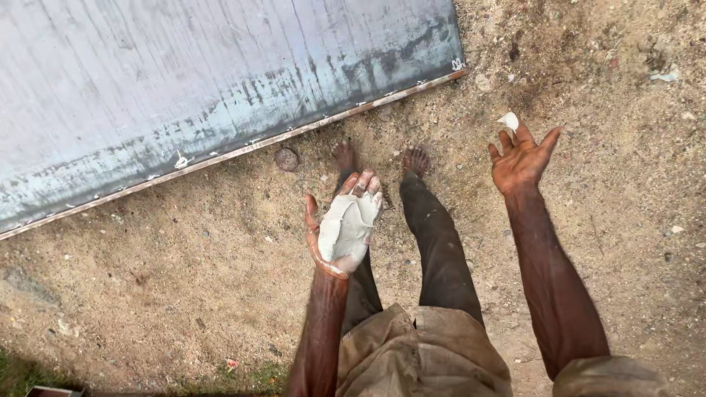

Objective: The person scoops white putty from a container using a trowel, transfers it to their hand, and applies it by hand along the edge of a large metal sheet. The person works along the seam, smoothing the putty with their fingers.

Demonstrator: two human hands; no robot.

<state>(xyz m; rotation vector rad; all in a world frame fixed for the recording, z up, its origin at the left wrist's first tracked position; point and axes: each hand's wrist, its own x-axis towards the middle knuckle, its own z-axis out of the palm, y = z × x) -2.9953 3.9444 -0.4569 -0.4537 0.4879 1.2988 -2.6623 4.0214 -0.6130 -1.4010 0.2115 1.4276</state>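
Observation:
My left hand (340,220) is palm up at the middle of the head view and cradles a lump of pale grey paste (346,226) that covers most of the palm. My right hand (522,158) is raised to the right, palm up, fingers spread, with nothing in it. A small white scrap (509,120) lies on the sand just beyond its fingertips. My two bare feet (382,158) stand on sandy ground below the hands, close to the edge of a large grey-blue metal sheet (184,88).
The metal sheet lies flat across the upper left, its rusty lower edge (243,149) running diagonally. A round brown stone (286,159) rests by that edge. Sandy ground with pebbles and small scraps spreads to the right; grass (22,371) shows at the bottom left.

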